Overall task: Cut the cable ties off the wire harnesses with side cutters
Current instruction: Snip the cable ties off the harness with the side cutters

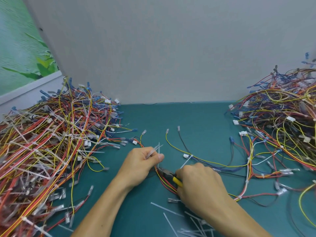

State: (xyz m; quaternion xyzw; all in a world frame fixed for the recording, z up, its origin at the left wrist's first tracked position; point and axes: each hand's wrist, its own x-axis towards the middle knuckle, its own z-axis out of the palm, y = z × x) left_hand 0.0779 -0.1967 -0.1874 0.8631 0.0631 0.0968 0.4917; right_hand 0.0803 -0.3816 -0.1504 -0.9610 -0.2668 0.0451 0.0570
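Two piles: L harnesses (51,142), R harnesses (282,113)

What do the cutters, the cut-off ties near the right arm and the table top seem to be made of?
The cutters have dark, dull metal jaws; the yellow handles look like plastic or rubber sleeves. The cut-off ties are thin, translucent whitish strips, probably nylon. The table top is teal, matte and even, perhaps a rubber or vinyl mat.
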